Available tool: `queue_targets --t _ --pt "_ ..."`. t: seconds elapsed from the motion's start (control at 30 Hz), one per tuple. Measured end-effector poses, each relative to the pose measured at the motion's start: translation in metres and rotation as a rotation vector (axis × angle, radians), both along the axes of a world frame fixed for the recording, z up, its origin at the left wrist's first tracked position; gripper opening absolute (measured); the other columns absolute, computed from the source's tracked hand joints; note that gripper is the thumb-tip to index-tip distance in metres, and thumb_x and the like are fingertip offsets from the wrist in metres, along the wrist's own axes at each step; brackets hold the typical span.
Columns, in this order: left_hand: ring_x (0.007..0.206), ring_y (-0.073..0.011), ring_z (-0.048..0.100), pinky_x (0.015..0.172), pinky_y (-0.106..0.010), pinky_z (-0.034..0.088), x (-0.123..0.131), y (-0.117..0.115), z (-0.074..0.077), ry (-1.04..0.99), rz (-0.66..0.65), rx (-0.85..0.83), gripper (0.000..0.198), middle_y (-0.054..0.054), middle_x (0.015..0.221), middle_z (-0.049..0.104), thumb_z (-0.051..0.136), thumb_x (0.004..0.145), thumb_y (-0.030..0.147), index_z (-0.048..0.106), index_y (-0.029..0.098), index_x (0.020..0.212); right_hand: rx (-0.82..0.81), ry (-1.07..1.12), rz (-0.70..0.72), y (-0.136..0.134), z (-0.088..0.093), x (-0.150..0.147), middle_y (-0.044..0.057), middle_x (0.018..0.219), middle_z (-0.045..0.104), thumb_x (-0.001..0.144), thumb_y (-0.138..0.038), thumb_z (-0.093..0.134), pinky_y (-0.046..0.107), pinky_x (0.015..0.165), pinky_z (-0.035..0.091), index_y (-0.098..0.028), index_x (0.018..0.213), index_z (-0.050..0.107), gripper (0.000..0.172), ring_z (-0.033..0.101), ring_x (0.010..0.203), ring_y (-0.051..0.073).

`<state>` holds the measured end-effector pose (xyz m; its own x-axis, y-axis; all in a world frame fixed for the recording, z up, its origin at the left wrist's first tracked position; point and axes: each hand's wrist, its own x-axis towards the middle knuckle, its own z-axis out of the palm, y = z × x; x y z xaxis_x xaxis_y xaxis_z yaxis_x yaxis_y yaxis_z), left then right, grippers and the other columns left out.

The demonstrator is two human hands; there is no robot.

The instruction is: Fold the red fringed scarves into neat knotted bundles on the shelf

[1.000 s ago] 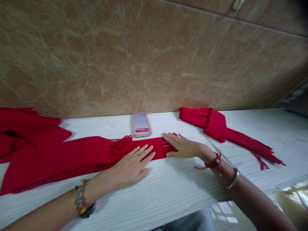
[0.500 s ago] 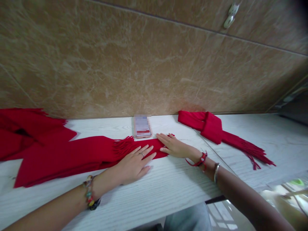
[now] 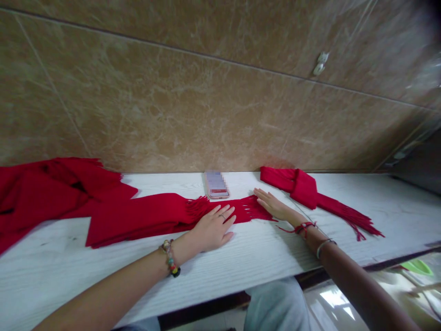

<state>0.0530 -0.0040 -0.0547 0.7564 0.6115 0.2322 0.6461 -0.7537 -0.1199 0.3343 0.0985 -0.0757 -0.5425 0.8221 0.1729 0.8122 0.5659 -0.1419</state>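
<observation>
Red scarf (image 3: 138,219), folded into a long flat strip, is laid from left to middle along the white table (image 3: 248,257). At its right end two hands are rested, apart from each other, neither gripping. By the left hand (image 3: 212,230), palm down beside the upper fringe (image 3: 198,207), the layers are presumably pinned; by the right hand (image 3: 272,206), the lower strands (image 3: 253,210) are seemingly pressed straight. A phone (image 3: 217,186) is placed beyond, near the wall (image 3: 172,115), perhaps so its screen can be seen. At far right a looped scarf (image 3: 305,191) is set aside; whether the red heap (image 3: 51,193) at far left is joined to the strip cannot be told.
</observation>
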Motion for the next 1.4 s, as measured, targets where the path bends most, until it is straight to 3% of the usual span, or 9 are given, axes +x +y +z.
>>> queue_targets --t 0.17,0.33,0.47,0.57,0.67,0.8,1.03,1.23,1.4 --pt "0.126 -0.0214 0.031 0.104 -0.039 0.020 -0.038 -0.027 0.029 -0.038 0.041 0.152 0.046 -0.010 0.134 0.040 0.037 0.087 0.042 0.045 0.014 0.123 0.183 0.148 0.151 -0.018 0.025 -0.061 0.014 0.129 0.045 0.086 -0.030 0.039 0.049 0.101 0.028 -0.016 0.121 0.048 0.039 0.033 0.125 0.025" --pt "0.127 -0.0247 0.029 0.102 -0.043 0.025 -0.144 -0.053 0.058 -0.097 0.427 0.164 0.045 -0.012 0.134 0.039 0.034 0.088 0.039 0.042 0.014 0.125 0.034 0.166 0.503 -0.051 0.055 -0.153 0.013 0.125 0.049 0.082 -0.033 0.049 0.042 0.097 0.037 -0.016 0.124 0.044 0.046 0.045 0.116 0.022" --pt "0.127 -0.0292 0.026 0.100 -0.045 0.028 -0.221 -0.065 0.051 -0.141 0.644 -0.003 0.066 -0.016 0.137 0.032 0.040 0.080 0.055 0.033 0.013 0.130 0.009 0.105 0.612 -0.068 0.060 -0.204 0.017 0.129 0.044 0.075 -0.033 0.057 0.039 0.095 0.039 -0.012 0.129 0.036 0.062 0.044 0.116 0.024" --pt "0.129 -0.0286 0.024 0.101 -0.042 0.028 -0.247 -0.072 0.037 -0.200 0.660 -0.150 0.073 -0.016 0.142 0.020 0.045 0.077 0.055 0.023 0.016 0.135 0.092 0.073 0.573 -0.075 0.049 -0.223 0.019 0.123 0.049 0.073 -0.020 0.057 0.037 0.093 0.040 -0.006 0.124 0.041 0.055 0.047 0.112 0.025" --pt "0.130 -0.0286 0.020 0.102 -0.041 0.027 -0.250 -0.075 0.027 -0.301 0.629 -0.172 0.081 -0.016 0.145 0.008 0.050 0.075 0.053 0.012 0.017 0.138 0.215 0.071 0.510 -0.076 0.036 -0.231 0.017 0.116 0.055 0.075 -0.008 0.050 0.039 0.094 0.039 -0.006 0.117 0.048 0.042 0.051 0.107 0.023" --pt "0.130 -0.0278 0.019 0.103 -0.043 0.025 -0.242 -0.072 0.022 -0.419 0.607 -0.087 0.080 -0.016 0.142 0.018 0.048 0.078 0.048 0.005 0.018 0.138 0.382 0.092 0.561 -0.067 0.029 -0.222 0.015 0.111 0.059 0.082 -0.005 0.041 0.042 0.094 0.038 -0.010 0.111 0.053 0.032 0.055 0.104 0.021" --pt "0.129 -0.0299 0.020 0.103 -0.045 0.025 -0.226 -0.074 0.044 -0.196 0.503 -0.036 0.057 -0.010 0.143 0.015 0.045 0.081 0.046 0.031 0.024 0.132 0.529 -0.005 0.632 -0.052 0.041 -0.167 0.015 0.118 0.055 0.087 -0.007 0.033 0.045 0.096 0.037 -0.010 0.118 0.049 0.035 0.050 0.111 0.021" --pt "0.128 -0.0270 0.024 0.104 -0.041 0.025 -0.195 -0.062 0.055 -0.277 0.591 -0.043 0.067 -0.012 0.143 0.015 0.045 0.079 0.046 0.022 0.018 0.135 0.394 0.086 0.514 -0.047 0.041 -0.134 0.014 0.117 0.056 0.080 -0.005 0.039 0.043 0.095 0.038 -0.013 0.118 0.051 0.040 0.051 0.109 0.021" --pt "0.121 -0.0224 0.036 0.103 -0.038 0.028 -0.173 -0.045 0.053 -0.353 0.558 0.033 0.054 -0.011 0.131 0.036 0.041 0.081 0.035 0.028 0.016 0.130 0.182 0.195 0.403 -0.052 0.028 -0.146 0.019 0.128 0.044 0.066 -0.015 0.060 0.040 0.095 0.039 -0.007 0.131 0.033 0.071 0.043 0.116 0.025"
